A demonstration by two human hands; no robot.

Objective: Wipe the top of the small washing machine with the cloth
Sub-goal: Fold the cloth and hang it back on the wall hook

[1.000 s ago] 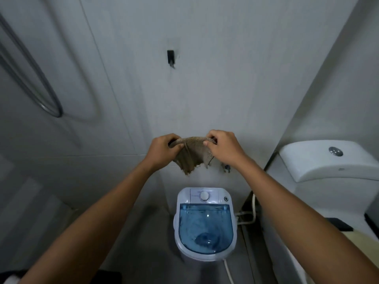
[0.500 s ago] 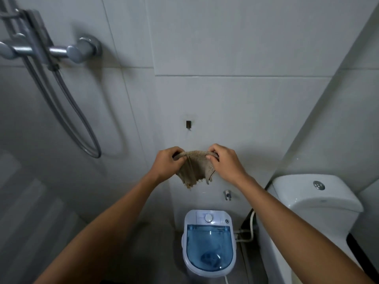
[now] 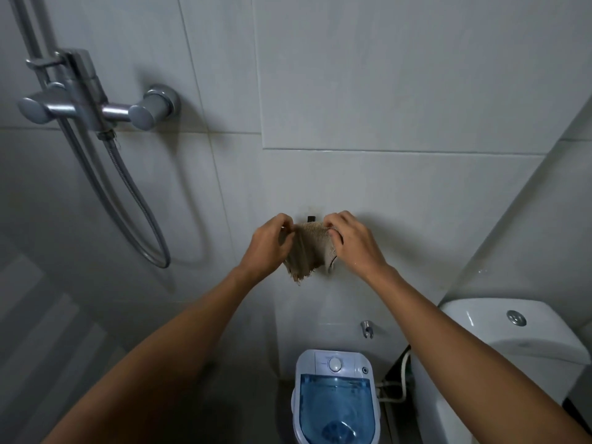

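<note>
Cloth [image 3: 309, 251], beige and frayed, hangs mid-frame against the tiled wall [image 3: 384, 91], its top edge just below a small dark hook [image 3: 311, 218]. The left hand [image 3: 268, 248] and right hand [image 3: 351, 243] each pinch an upper corner. Far below, at bottom centre, stands the small washing machine [image 3: 334, 398], beside a toilet [image 3: 512, 341].
</note>
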